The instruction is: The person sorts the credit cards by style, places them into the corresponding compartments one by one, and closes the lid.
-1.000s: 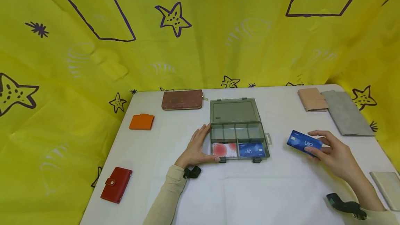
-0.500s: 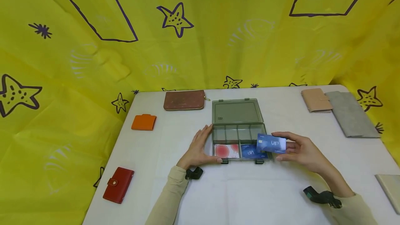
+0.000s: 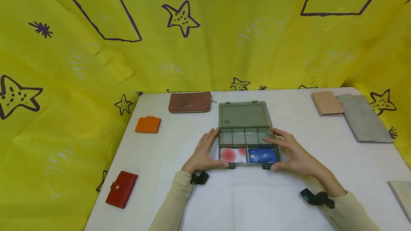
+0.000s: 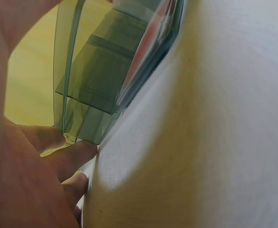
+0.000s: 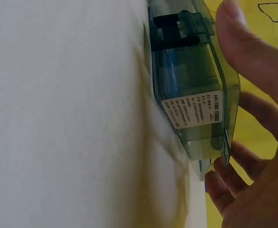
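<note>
A green see-through plastic compartment box (image 3: 247, 145) lies on the table with its lid (image 3: 244, 114) laid back. A red-and-white card (image 3: 233, 155) fills its front left compartment. In the front right compartment lies a blue VIP card (image 3: 262, 155). My left hand (image 3: 202, 154) holds the box's left end, thumb at the front edge and fingers at the rear corner. Around the right end spreads my right hand (image 3: 297, 154), holding no card, one finger above the compartments. The right wrist view shows its thumb beside the rim and a label (image 5: 196, 109) on the box's side.
Behind the box lies a brown zip wallet (image 3: 189, 102). On the left are an orange card holder (image 3: 148, 125) and a red snap wallet (image 3: 122, 190). A tan wallet (image 3: 327, 103), a grey wallet (image 3: 366, 118) and a pale flat case (image 3: 401, 197) lie on the right.
My right hand has moved left to the box and let go of a blue VIP card, now in the front right compartment. My left hand has stayed on the box.
</note>
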`<state>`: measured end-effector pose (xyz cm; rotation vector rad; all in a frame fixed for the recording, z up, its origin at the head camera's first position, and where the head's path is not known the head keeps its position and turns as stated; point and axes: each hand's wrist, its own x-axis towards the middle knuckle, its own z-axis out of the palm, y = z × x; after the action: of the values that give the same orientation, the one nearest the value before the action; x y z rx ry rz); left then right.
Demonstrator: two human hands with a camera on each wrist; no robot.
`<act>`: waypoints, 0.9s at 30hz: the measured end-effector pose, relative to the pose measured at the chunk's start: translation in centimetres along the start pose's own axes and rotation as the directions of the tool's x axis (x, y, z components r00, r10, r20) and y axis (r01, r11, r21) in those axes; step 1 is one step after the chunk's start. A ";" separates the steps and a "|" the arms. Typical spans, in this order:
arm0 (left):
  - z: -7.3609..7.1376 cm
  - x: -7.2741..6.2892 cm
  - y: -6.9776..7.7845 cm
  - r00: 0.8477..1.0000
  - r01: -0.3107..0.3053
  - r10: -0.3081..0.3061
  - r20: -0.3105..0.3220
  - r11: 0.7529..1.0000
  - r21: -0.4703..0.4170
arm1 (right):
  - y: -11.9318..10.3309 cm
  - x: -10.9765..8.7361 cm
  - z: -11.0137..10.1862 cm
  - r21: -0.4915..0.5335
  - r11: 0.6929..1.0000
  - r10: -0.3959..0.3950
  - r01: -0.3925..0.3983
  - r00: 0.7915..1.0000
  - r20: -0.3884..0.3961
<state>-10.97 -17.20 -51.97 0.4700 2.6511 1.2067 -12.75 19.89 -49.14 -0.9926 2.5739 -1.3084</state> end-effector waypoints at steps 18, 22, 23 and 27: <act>0.1 -0.1 -0.2 1.000 0.000 0.000 0.000 1.000 -0.001 | 4.5 3.1 -0.9 0.688 0.697 0.187 -0.201 0.978 0.096; -0.1 -0.1 -0.3 0.998 -0.058 0.058 -0.006 0.998 0.010 | 4.6 3.1 -0.4 0.720 0.680 0.143 -0.140 0.988 0.056; -0.1 -0.1 -0.4 0.996 -0.086 0.086 -0.012 0.996 0.017 | 4.6 3.1 -0.3 0.723 0.680 0.133 -0.121 0.990 0.041; -0.3 -0.1 -0.5 0.986 -0.163 0.159 -0.052 0.983 -0.086 | 4.6 2.9 0.1 0.723 0.687 0.130 -0.077 0.991 -0.018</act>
<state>-11.08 -17.78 -52.19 0.6603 2.6244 1.3925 -17.35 20.04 -52.10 -0.6236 1.7823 -2.0861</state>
